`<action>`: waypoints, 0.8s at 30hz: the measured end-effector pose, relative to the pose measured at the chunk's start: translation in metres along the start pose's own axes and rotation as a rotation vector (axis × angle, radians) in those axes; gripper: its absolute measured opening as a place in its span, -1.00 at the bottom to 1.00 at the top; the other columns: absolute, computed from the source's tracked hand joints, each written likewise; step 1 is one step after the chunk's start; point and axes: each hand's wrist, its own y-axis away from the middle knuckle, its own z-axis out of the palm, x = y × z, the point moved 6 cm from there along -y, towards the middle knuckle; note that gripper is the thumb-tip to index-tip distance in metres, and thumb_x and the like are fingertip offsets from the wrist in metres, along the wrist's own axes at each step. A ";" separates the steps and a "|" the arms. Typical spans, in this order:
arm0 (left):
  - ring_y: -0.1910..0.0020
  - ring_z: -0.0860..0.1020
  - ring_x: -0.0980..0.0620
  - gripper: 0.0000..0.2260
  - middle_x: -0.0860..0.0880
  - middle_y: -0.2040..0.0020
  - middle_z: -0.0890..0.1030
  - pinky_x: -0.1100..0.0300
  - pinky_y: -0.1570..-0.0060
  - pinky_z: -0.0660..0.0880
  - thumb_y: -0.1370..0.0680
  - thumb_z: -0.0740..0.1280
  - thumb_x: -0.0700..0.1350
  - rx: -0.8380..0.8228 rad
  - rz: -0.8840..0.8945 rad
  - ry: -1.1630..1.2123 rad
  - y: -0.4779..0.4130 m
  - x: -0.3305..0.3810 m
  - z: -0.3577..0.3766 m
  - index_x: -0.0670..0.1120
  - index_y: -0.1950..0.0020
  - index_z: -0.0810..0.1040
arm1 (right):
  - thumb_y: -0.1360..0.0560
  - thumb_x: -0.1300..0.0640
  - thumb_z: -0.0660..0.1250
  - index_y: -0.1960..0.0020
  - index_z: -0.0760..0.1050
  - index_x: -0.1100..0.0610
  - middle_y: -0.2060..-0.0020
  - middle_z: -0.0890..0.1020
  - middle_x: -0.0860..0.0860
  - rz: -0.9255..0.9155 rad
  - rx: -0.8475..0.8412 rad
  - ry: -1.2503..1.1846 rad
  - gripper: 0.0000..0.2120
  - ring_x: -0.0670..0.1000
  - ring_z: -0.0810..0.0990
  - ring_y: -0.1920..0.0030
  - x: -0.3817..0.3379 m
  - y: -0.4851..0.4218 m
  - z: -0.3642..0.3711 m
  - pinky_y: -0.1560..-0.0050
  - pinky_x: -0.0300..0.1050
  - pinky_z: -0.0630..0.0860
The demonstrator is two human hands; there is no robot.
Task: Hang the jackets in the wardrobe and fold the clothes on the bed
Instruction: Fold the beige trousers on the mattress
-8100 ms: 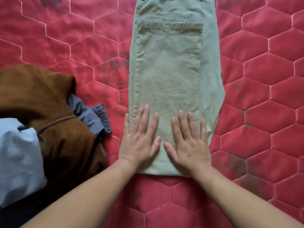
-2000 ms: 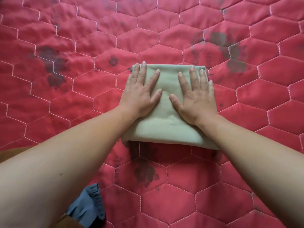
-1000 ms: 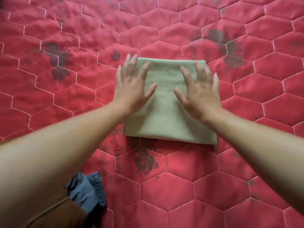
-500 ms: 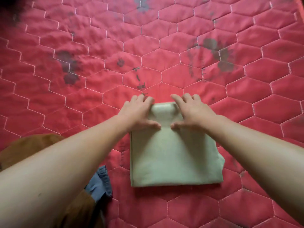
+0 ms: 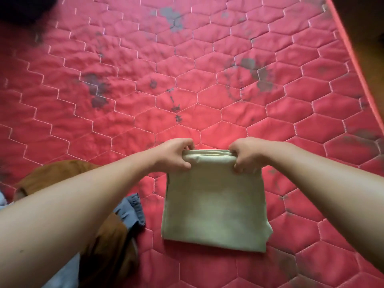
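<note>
A pale green garment (image 5: 216, 204), folded into a thick rectangle, lies on the red quilted bed (image 5: 145, 90) in front of me. My left hand (image 5: 176, 155) grips the far left corner of its folded edge, fingers curled over the top. My right hand (image 5: 246, 155) grips the far right corner the same way. That far edge sits slightly raised between my hands.
A heap of unfolded clothes lies at the lower left: a brown garment (image 5: 62, 173), a grey-blue one (image 5: 131, 210) and a light blue one (image 5: 68, 275), partly hidden by my left arm. The bed's right edge (image 5: 357, 59) runs diagonally at the upper right.
My hands went from flat on the folded garment to gripping its far edge, then slid apart to its two far corners. The garment sits nearer to me.
</note>
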 end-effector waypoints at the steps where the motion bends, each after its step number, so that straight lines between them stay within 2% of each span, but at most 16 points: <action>1: 0.27 0.46 0.05 -0.76 0.06 0.21 0.50 0.24 0.36 0.38 -0.41 0.42 -0.20 0.075 0.029 0.011 0.006 0.009 -0.014 -0.01 0.01 0.45 | -0.36 0.13 0.45 0.16 0.48 0.09 0.22 0.66 0.04 -0.004 0.059 0.011 -0.85 0.09 0.67 0.19 0.000 0.011 -0.015 0.25 -0.07 0.58; 4: 0.27 0.43 0.08 -0.76 0.10 0.23 0.48 0.25 0.30 0.35 -0.38 0.40 -0.24 0.306 0.145 0.005 0.025 0.044 -0.068 -0.04 0.02 0.45 | -0.38 0.10 0.36 0.17 0.37 0.06 0.20 0.56 0.00 -0.038 0.324 0.092 -0.84 0.11 0.57 0.13 -0.003 0.047 -0.073 0.21 -0.02 0.50; 8: 0.17 0.40 -0.01 -0.74 0.06 0.15 0.44 0.00 0.17 0.45 -0.29 0.34 -0.18 0.530 0.342 -0.189 0.051 0.081 -0.109 -0.01 0.06 0.41 | -0.40 0.03 0.32 0.09 0.26 0.03 0.06 0.56 0.03 -0.060 0.603 0.217 -0.76 0.20 0.57 0.02 -0.018 0.098 -0.107 0.20 -0.01 0.38; 10: 0.13 0.40 -0.05 -0.69 0.01 0.11 0.44 -0.05 0.18 0.49 -0.27 0.39 -0.20 0.602 0.417 -0.274 0.068 0.084 -0.100 -0.01 0.06 0.39 | -0.36 0.02 0.39 0.07 0.28 0.05 0.11 0.55 0.05 -0.135 0.816 0.302 -0.69 0.22 0.59 0.11 -0.026 0.118 -0.092 0.28 0.00 0.37; 13: 0.12 0.43 -0.14 -0.63 -0.07 0.08 0.46 -0.02 0.15 0.49 -0.33 0.51 -0.23 0.731 0.581 -0.409 0.094 0.085 -0.071 -0.03 0.04 0.37 | -0.28 0.08 0.48 0.09 0.37 0.11 0.25 0.49 0.11 -0.242 1.123 0.357 -0.66 0.22 0.52 0.30 -0.032 0.139 -0.058 0.41 0.05 0.41; 16: 0.13 0.43 -0.18 -0.73 -0.13 0.09 0.49 -0.04 0.11 0.48 -0.41 0.42 -0.22 0.803 0.650 -0.449 0.090 0.084 -0.073 -0.05 0.02 0.38 | -0.32 0.13 0.42 0.09 0.42 0.15 0.25 0.49 0.13 -0.250 1.258 0.374 -0.75 0.23 0.50 0.30 -0.027 0.134 -0.059 0.39 0.07 0.40; 19: 0.09 0.40 -0.17 -0.75 -0.17 0.08 0.48 -0.09 0.05 0.46 -0.36 0.37 -0.25 0.853 0.635 -0.443 0.071 0.085 -0.099 -0.10 0.02 0.41 | -0.36 0.15 0.34 0.07 0.44 0.19 0.22 0.52 0.19 -0.233 1.347 0.394 -0.81 0.26 0.53 0.27 -0.027 0.125 -0.089 0.37 0.08 0.41; 24: 0.08 0.38 -0.17 -0.87 -0.19 0.08 0.49 -0.10 0.07 0.46 -0.41 0.35 -0.26 0.944 0.586 -0.449 0.063 0.086 -0.106 -0.16 0.07 0.49 | -0.38 0.19 0.38 0.00 0.40 0.17 0.16 0.54 0.21 -0.161 1.417 0.394 -0.76 0.27 0.54 0.20 -0.024 0.116 -0.105 0.32 0.08 0.37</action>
